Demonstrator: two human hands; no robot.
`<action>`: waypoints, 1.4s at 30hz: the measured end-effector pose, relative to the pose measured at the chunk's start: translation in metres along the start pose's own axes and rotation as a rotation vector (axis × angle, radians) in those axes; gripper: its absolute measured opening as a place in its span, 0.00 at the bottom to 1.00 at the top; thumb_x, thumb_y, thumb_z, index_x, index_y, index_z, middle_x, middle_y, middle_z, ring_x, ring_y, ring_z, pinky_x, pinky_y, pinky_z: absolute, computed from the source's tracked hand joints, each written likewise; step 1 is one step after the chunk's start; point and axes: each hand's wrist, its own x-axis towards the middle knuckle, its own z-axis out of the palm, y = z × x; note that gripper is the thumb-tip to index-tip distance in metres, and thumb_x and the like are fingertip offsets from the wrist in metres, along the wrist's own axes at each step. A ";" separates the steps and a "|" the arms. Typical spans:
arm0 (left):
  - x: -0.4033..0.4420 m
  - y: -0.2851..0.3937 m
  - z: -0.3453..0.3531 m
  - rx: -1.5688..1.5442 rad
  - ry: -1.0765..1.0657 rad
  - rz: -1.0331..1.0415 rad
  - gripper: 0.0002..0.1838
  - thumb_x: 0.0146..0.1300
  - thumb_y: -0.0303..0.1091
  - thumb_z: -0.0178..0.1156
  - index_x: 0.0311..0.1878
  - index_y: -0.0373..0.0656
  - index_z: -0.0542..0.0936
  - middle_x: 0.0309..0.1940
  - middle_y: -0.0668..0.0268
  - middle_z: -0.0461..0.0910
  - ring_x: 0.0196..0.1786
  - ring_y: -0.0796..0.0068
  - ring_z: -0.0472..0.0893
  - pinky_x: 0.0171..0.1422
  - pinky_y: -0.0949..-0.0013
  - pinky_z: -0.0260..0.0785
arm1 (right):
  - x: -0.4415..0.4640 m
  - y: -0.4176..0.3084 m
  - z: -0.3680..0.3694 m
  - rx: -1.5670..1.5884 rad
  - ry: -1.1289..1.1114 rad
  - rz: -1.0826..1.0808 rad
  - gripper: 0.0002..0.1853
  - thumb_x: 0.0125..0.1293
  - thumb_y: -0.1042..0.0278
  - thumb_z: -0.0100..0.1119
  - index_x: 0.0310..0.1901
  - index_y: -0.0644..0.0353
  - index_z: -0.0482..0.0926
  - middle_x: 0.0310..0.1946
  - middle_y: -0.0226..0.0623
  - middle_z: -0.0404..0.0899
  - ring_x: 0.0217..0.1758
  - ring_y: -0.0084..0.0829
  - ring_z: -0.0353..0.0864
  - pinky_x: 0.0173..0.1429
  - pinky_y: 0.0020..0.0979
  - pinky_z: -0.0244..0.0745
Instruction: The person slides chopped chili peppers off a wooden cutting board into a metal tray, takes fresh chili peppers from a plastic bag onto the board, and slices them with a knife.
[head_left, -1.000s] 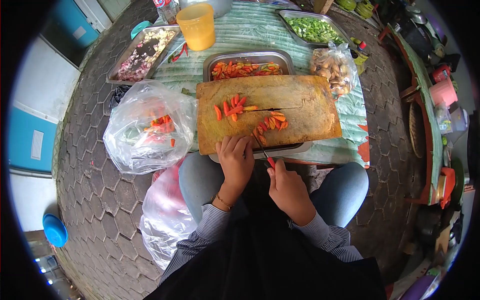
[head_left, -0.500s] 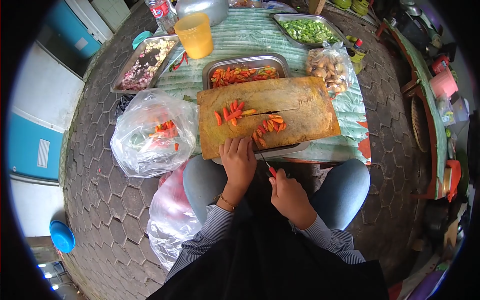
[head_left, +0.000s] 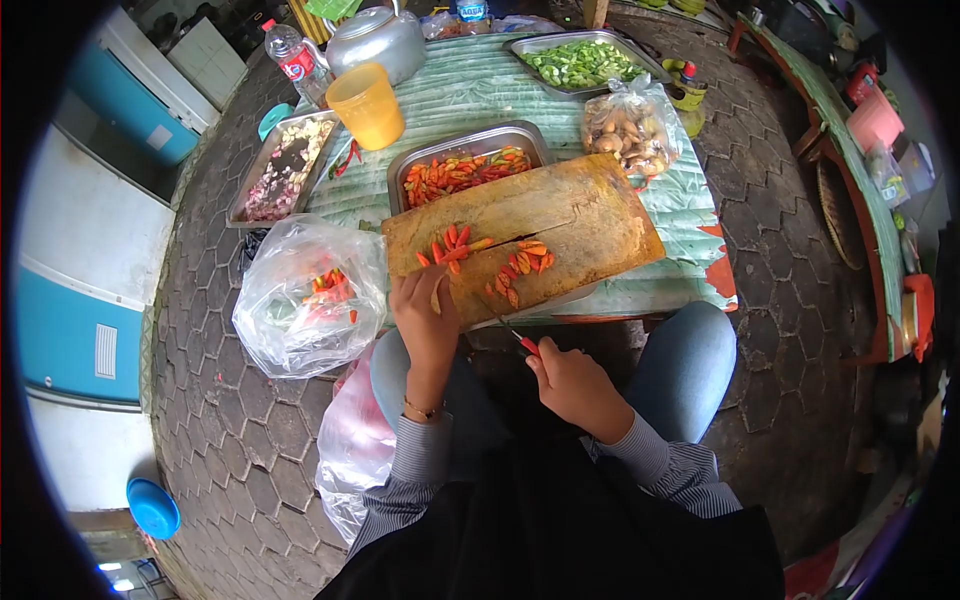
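A worn wooden cutting board [head_left: 600, 225] lies tilted at the table's near edge. My left hand [head_left: 427, 315] is at its left edge, fingers bent together, close to a red chili [head_left: 423, 259]; whether they pinch anything is hidden. My right hand [head_left: 578, 388] is closed round the red handle of a knife [head_left: 517, 335], its blade pointing up and left to the board's near edge. Whole red chilies [head_left: 455, 245] lie on the board's left part, and a group of red-orange chilies [head_left: 525, 262] lies near the middle. Behind the board, a metal tray [head_left: 543, 143] holds many chilies.
Left are a plastic bag with chilies [head_left: 290, 335], a tray of chopped onions [head_left: 262, 170] and a yellow container [head_left: 375, 115]. A kettle [head_left: 380, 50] and bottle [head_left: 298, 62] stand behind. A bag of mushrooms [head_left: 630, 130] and a tray of cut greens [head_left: 585, 62] are right.
My left hand has moved left and up toward the whole chilies, away from the knife tip. The whole view has shifted and turned; my right hand still holds the knife.
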 end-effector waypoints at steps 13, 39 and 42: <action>0.029 0.007 0.008 0.198 -0.195 0.108 0.07 0.52 0.30 0.64 0.36 0.43 0.81 0.33 0.63 0.77 0.40 0.60 0.74 0.45 0.59 0.64 | 0.021 0.039 -0.018 0.073 -0.024 -0.057 0.14 0.70 0.59 0.49 0.37 0.64 0.70 0.20 0.53 0.76 0.26 0.57 0.78 0.30 0.53 0.72; -0.032 0.035 0.014 -0.144 -0.196 -0.077 0.08 0.51 0.20 0.64 0.37 0.36 0.84 0.33 0.60 0.80 0.36 0.59 0.75 0.40 0.62 0.70 | 0.019 -0.002 0.006 -0.054 0.047 0.113 0.12 0.71 0.60 0.47 0.40 0.61 0.65 0.19 0.52 0.77 0.25 0.57 0.79 0.29 0.54 0.72; -0.033 0.034 0.015 -0.179 -0.196 -0.091 0.09 0.51 0.20 0.64 0.37 0.36 0.84 0.33 0.60 0.80 0.36 0.60 0.75 0.40 0.62 0.70 | 0.021 -0.004 0.005 -0.070 0.026 0.114 0.14 0.72 0.58 0.46 0.38 0.62 0.66 0.20 0.53 0.78 0.25 0.54 0.81 0.28 0.50 0.75</action>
